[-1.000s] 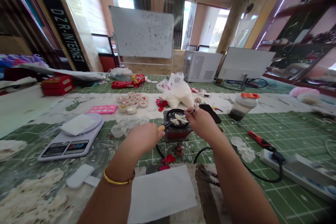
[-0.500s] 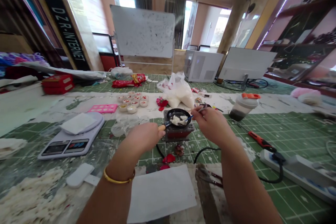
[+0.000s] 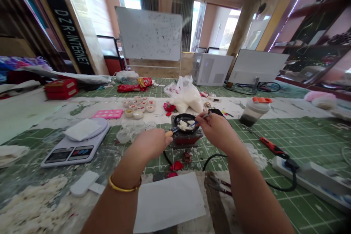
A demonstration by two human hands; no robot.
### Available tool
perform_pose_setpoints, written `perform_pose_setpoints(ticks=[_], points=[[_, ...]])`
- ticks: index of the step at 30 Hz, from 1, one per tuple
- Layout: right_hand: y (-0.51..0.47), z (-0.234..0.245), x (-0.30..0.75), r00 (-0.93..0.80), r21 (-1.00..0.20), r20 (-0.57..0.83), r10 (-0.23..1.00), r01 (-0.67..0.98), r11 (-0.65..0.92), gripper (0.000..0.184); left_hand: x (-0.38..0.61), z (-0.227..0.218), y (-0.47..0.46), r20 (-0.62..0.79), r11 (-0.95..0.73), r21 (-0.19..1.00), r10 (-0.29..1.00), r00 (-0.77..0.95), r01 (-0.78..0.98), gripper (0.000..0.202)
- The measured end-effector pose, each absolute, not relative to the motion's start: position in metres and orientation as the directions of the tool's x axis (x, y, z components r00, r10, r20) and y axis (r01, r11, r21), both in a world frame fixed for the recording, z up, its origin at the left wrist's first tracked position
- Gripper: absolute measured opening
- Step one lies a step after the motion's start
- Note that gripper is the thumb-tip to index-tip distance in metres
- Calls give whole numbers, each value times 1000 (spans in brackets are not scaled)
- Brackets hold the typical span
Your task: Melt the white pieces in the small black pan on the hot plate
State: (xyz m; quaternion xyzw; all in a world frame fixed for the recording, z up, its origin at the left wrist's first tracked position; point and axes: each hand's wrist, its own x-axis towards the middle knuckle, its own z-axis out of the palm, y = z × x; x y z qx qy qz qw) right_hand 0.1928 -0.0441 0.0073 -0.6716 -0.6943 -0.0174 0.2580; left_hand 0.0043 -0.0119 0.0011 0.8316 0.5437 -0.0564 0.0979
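Observation:
My left hand is closed round the wooden-ended handle of a small black frying pan. The pan rests on a small dark hot plate with a reddish front. White lumps lie in the pan. In my right hand is a thin, blue-tipped stirring tool, pinched between the fingers, its tip down among the lumps at the pan's right side. Its exact kind is too small to make out.
A kitchen scale and clear cups stand to the left. Filled little cups and a plastic bag of white pieces lie behind. On the right are a shaker bottle, a screwdriver and a power strip.
My right hand has moved a little left, taking the tool's tip further into the pan, and the white lumps have shifted slightly left. My left hand stays on the handle.

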Motion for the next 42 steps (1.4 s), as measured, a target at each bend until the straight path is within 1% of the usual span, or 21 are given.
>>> perform_pose_setpoints(ticks=[2, 3, 5, 7, 10, 12, 16, 20, 24, 26, 29, 34, 38, 42], points=[[-46, 7, 189, 27, -382, 407, 913, 913, 143, 31, 4, 1, -12, -188, -403, 102, 890, 415, 910, 43], [-46, 6, 188, 14, -394, 411, 911, 904, 164, 30, 4, 0, -12, -185, -402, 100, 891, 414, 910, 42], [-45, 5, 186, -20, -375, 403, 915, 908, 185, 28, 4, 0, -12, -189, -390, 93, 896, 401, 916, 42], [-44, 4, 186, -21, -348, 396, 918, 922, 171, 27, 4, 1, -12, -194, -379, 90, 900, 390, 921, 42], [-43, 4, 186, 22, -386, 432, 902, 908, 163, 28, 4, 1, -11, -194, -396, 94, 893, 407, 913, 42], [-42, 3, 186, 11, -396, 446, 895, 899, 186, 27, 4, 1, -11, -190, -409, 98, 887, 421, 907, 42], [-40, 1, 188, -22, -341, 411, 911, 923, 177, 26, 4, 2, -12, -202, -391, 90, 894, 401, 916, 44], [-39, 1, 190, 18, -351, 460, 888, 922, 163, 28, 4, 2, -12, -199, -401, 91, 890, 411, 912, 44], [-39, 2, 189, -23, -314, 379, 925, 937, 152, 26, 5, 2, -12, -214, -361, 80, 904, 370, 929, 42], [-39, 3, 189, -6, -323, 383, 924, 936, 140, 26, 5, 1, -12, -214, -361, 79, 904, 370, 929, 42], [-39, 4, 192, 48, -338, 441, 896, 934, 117, 28, 4, 0, -10, -198, -393, 84, 894, 402, 916, 42], [-37, 3, 194, 16, -254, 376, 927, 963, 87, 28, 4, 0, -11, -202, -372, 80, 902, 381, 925, 44], [-36, 3, 194, 55, -291, 418, 907, 954, 76, 30, 5, 1, -12, -199, -394, 80, 894, 402, 915, 43], [-36, 4, 194, 66, -252, 371, 926, 967, 32, 28, 5, 1, -12, -204, -377, 73, 901, 383, 923, 43]])
